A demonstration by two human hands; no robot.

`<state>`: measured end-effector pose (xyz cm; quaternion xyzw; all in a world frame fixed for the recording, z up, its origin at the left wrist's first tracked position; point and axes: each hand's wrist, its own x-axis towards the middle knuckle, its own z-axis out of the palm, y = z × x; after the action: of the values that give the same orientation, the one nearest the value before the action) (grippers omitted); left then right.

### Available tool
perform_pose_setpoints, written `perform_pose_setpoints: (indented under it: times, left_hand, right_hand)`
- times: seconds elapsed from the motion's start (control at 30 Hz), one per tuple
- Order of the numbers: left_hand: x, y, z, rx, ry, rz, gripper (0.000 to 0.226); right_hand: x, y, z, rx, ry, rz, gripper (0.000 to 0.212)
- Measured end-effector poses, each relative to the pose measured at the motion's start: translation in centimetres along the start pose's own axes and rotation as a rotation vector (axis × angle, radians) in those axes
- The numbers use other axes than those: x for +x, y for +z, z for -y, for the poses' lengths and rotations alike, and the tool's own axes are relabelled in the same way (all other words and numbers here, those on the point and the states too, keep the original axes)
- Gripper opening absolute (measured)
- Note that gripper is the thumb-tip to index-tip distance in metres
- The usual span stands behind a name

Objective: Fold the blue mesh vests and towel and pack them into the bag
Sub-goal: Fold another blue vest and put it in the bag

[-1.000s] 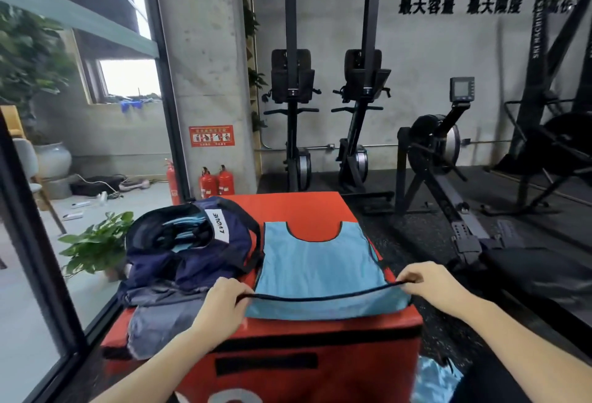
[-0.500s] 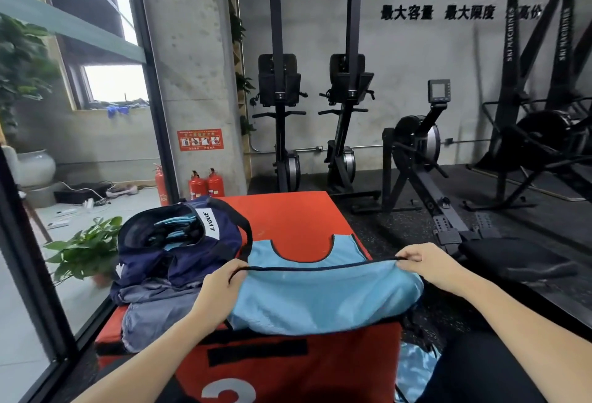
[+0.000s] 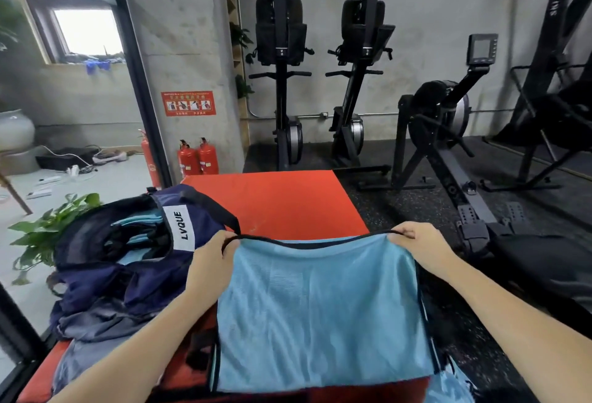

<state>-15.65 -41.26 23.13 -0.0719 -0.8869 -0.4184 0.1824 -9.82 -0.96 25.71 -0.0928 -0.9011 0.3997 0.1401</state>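
A: Head view: both hands have the blue mesh vest (image 3: 320, 316) lifted off the red plyo box (image 3: 278, 200). The left hand (image 3: 209, 261) pinches the black-trimmed edge at one corner, the right hand (image 3: 419, 245) pinches the same edge at the other corner, fingers curled onto the trim on both sides

B: And where is the vest relative to the box?

A: Hanging over the box's near edge, toward the person. The held edge is stretched level above the box top; the rest drapes down in front of it

B: Which way does it run?

A: The taut edge runs left to right across the box, and the long axis looks to drop from that edge toward the camera. Whether the neck end or the hem is up top, I cannot tell

B: Risks from here?

A: Mesh is slippery and floppy. If one pinch loosens, that corner would likely drop and the fold go crooked. Laid back too near the edge of the box, it could slide off to the floor, where another blue piece (image 3: 455, 383) already lies just right of the box

B: The bag?

A: The navy bag (image 3: 134, 252) sits open on the box's left part, blue fabric inside, a grey cloth (image 3: 86, 325) bunched on the near side of it, possibly the towel
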Motion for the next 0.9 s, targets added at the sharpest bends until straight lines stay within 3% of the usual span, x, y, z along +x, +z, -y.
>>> perform_pose_setpoints:
  times: [0.13, 0.23, 0.3, 0.37, 0.5, 0.7, 0.8, 0.9]
  left_hand:
    - [2.3, 4.5, 4.2, 0.012, -0.157, 0.07, 0.017]
    - [2.4, 7.0, 7.5, 0.086, -0.153, 0.166, 0.026]
    - [3.0, 7.7, 8.4, 0.149, -0.128, 0.206, 0.022]
    - [3.6, 8.0, 8.7, 0.2, -0.121, 0.206, 0.018]
    - [3.6, 7.6, 8.3, 0.277, -0.126, 0.219, 0.015]
    - [6.3, 6.5, 5.8, 0.188, -0.09, 0.075, 0.015]
    - [7.4, 7.4, 5.9, 0.126, -0.156, 0.047, 0.015]
    - [7.1, 8.6, 7.4, 0.148, -0.237, 0.121, 0.022]
  right_hand:
    - [3.7, 5.2, -3.4, -0.057, 0.078, 0.009, 0.007]
    - [4.4, 9.1, -7.0, -0.098, 0.162, 0.065, 0.005]
    - [4.5, 10.2, -8.3, -0.148, 0.167, 0.072, 0.015]
    - [4.7, 10.3, -8.4, -0.139, 0.169, 0.055, 0.022]
    - [4.9, 9.4, -7.6, -0.058, 0.152, 0.015, 0.009]
    - [8.0, 7.8, -6.1, 0.089, 0.096, -0.12, 0.003]
    - [9.3, 9.1, -6.4, 0.064, 0.145, -0.104, 0.013]
    - [9.2, 10.7, -8.2, -0.033, 0.247, 0.001, 0.025]
